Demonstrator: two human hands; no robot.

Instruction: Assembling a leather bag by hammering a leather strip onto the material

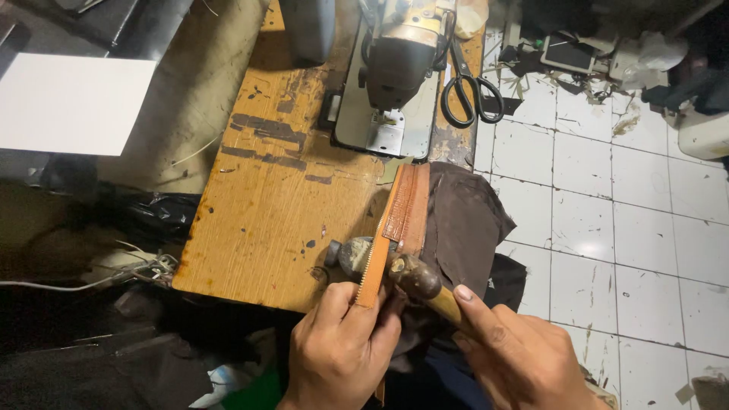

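Note:
My left hand (338,349) pinches the near end of a long tan leather strip with a zipper edge (395,220), which runs away from me across the wooden table (266,205). My right hand (520,357) grips the wooden handle of a hammer (418,279). The hammer's dark rounded head rests on or just over the strip near my left thumb. Under the strip sits a grey metal block (351,254), partly hidden. Brown fabric (463,220) lies beneath and to the right of the strip.
A sewing machine (395,68) stands at the far end of the table, with black scissors (471,91) beside it. White paper (72,102) lies far left. White floor tiles (607,212) and clutter fill the right side.

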